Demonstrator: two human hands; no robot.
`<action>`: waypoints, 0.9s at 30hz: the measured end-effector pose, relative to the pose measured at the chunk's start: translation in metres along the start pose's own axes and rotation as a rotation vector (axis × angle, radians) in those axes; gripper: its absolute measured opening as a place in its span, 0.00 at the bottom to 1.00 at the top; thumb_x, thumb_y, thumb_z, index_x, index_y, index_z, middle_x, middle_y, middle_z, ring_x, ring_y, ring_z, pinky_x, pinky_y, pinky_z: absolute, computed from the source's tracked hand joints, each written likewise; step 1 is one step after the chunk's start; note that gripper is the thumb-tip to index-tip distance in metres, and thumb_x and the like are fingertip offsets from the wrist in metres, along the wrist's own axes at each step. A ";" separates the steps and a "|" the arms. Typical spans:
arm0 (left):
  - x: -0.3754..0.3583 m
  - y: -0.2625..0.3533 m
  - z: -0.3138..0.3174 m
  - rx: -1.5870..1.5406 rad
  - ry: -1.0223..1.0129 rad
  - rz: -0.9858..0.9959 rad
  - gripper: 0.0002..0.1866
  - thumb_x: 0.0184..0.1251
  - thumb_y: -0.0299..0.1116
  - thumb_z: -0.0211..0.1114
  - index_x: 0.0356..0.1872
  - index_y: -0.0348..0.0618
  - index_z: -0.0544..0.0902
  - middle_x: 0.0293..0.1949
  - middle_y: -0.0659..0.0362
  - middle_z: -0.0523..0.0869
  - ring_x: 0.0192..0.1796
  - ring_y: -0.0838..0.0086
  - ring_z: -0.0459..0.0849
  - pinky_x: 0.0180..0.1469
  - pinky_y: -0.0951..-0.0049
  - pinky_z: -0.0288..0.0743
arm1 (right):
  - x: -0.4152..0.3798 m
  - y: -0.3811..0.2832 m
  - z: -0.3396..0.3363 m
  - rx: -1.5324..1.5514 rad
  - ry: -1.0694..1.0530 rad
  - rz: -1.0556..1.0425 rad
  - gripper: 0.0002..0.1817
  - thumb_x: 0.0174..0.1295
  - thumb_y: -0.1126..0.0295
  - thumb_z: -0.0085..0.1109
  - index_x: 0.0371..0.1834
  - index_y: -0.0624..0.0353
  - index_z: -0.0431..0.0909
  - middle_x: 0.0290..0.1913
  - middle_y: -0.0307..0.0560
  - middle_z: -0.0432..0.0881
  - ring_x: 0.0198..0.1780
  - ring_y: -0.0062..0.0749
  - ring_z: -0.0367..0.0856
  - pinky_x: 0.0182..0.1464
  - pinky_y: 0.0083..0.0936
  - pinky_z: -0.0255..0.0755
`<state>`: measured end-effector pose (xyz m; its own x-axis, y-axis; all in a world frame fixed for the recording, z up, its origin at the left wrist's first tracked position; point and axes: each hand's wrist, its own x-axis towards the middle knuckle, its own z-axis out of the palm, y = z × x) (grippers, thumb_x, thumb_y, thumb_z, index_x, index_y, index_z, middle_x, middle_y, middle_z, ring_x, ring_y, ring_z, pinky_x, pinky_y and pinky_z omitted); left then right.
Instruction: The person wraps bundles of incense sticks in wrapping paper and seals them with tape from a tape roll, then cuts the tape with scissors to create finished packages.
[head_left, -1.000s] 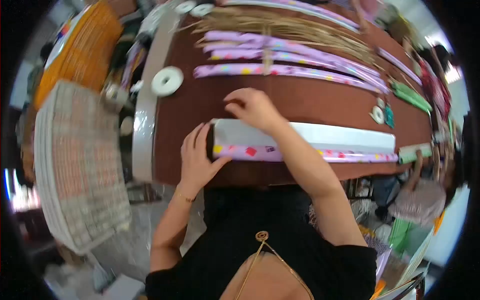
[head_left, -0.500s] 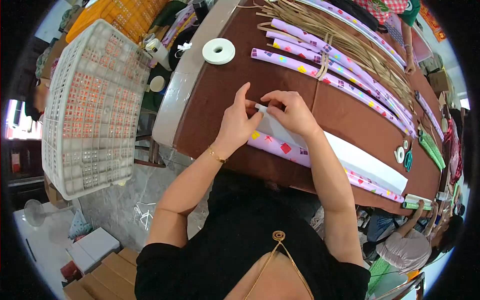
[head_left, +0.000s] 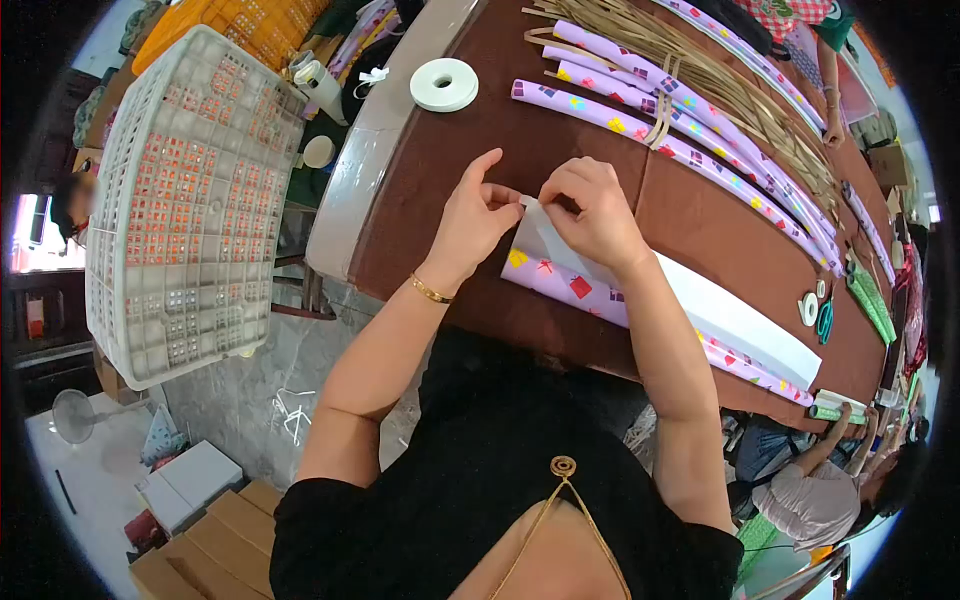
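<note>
Pinching white sheet at corner, left hand, earlier spread alongside

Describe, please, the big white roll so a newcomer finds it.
On the brown table cover, look left of the patterned purple rolls. The big white roll lies there; it looks larger than the small roll beside the teal scissors.
</note>
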<state>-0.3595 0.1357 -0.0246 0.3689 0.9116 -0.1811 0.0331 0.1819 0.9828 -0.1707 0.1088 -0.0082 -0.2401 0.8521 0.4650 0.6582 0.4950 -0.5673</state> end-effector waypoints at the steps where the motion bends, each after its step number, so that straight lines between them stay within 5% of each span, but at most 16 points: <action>1: 0.000 0.001 0.000 0.020 0.001 -0.015 0.37 0.62 0.16 0.63 0.73 0.37 0.60 0.41 0.54 0.85 0.43 0.77 0.82 0.48 0.76 0.78 | 0.000 -0.004 0.000 -0.030 0.010 -0.032 0.08 0.45 0.79 0.66 0.27 0.55 0.78 0.31 0.40 0.80 0.38 0.40 0.77 0.48 0.34 0.67; 27: -0.002 0.002 0.002 -0.032 0.018 0.020 0.35 0.60 0.22 0.65 0.71 0.33 0.64 0.35 0.56 0.88 0.38 0.79 0.84 0.46 0.77 0.78 | -0.003 -0.008 0.006 -0.087 0.012 0.001 0.07 0.46 0.76 0.67 0.29 0.54 0.80 0.34 0.39 0.81 0.41 0.37 0.78 0.54 0.34 0.65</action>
<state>-0.3582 0.1338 -0.0227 0.3526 0.9216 -0.1623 -0.0043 0.1750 0.9846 -0.1799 0.1031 -0.0090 -0.2309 0.8504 0.4728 0.7179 0.4769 -0.5071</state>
